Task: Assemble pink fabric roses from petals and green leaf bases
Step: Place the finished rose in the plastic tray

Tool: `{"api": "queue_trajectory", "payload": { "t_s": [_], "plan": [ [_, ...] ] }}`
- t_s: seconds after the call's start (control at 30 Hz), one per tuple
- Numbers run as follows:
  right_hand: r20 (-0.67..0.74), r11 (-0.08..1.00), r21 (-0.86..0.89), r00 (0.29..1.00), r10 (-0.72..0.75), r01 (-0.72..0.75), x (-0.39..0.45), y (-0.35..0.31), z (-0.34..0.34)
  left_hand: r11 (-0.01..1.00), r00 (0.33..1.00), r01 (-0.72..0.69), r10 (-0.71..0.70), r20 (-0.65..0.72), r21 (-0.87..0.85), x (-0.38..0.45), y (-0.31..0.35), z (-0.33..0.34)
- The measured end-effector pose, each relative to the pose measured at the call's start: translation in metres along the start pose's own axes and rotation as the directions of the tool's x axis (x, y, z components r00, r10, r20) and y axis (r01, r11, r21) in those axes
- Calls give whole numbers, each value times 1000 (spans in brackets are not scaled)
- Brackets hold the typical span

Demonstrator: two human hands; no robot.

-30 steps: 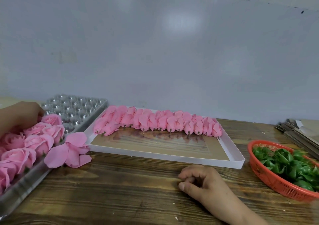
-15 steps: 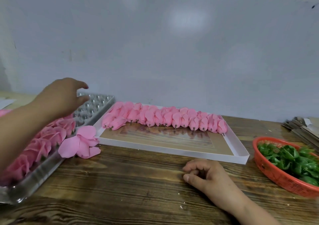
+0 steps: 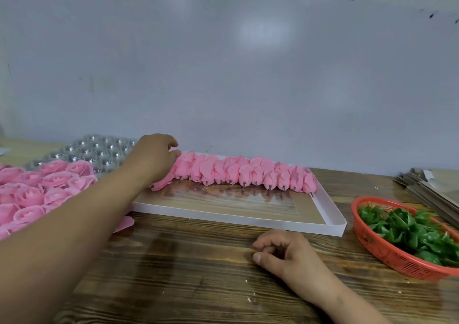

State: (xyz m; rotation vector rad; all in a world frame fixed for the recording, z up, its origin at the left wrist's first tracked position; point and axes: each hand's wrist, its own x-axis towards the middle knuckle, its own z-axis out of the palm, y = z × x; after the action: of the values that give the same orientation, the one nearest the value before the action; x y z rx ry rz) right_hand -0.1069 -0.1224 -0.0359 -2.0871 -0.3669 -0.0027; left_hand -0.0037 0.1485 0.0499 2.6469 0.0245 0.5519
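A row of pink rose buds [image 3: 244, 173] lies along the far side of a shallow white tray [image 3: 238, 220]. My left hand [image 3: 155, 157] reaches over the row's left end, its fingers curled onto the first bud; whether they grip it is unclear. My right hand [image 3: 283, 251] rests on the wooden table in front of the tray, fingers loosely curled with nothing in them. Finished pink roses [image 3: 37, 189] fill a clear plastic cell tray [image 3: 99, 149] at the left. Green leaf bases [image 3: 407, 231] lie heaped in a red basket [image 3: 387, 256] at the right.
A loose pink petal piece [image 3: 124, 223] shows under my left forearm, on the table. A stack of flat grey cardboard [image 3: 429, 189] lies at the far right. A pale wall stands right behind the table.
My left hand has left the finished roses, risen, and swung right to the left end of the bud row. The right hand has stayed in place on the table.
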Motion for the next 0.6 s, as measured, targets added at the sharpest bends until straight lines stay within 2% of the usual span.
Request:
{"api": "queue_trajectory", "payload": {
  "t_s": [0.1, 0.3, 0.47, 0.6],
  "plan": [
    [-2, 1000, -11, 1000, -7, 7, 0, 1, 0, 975, 990, 89, -109, 89, 204, 15, -18, 8],
    [-1, 999, -39, 999, -34, 34, 1, 2, 0, 876, 952, 38, -178, 250, 481, 25, -27, 19],
    [-3, 999, -31, 999, -39, 39, 3, 5, 0, 781, 903, -32, -245, 352, 624, 29, -27, 29],
    [3, 998, -20, 999, -53, 53, 3, 6, 0, 755, 905, -31, -257, 339, 655, 31, -31, 33]
  ]
}}
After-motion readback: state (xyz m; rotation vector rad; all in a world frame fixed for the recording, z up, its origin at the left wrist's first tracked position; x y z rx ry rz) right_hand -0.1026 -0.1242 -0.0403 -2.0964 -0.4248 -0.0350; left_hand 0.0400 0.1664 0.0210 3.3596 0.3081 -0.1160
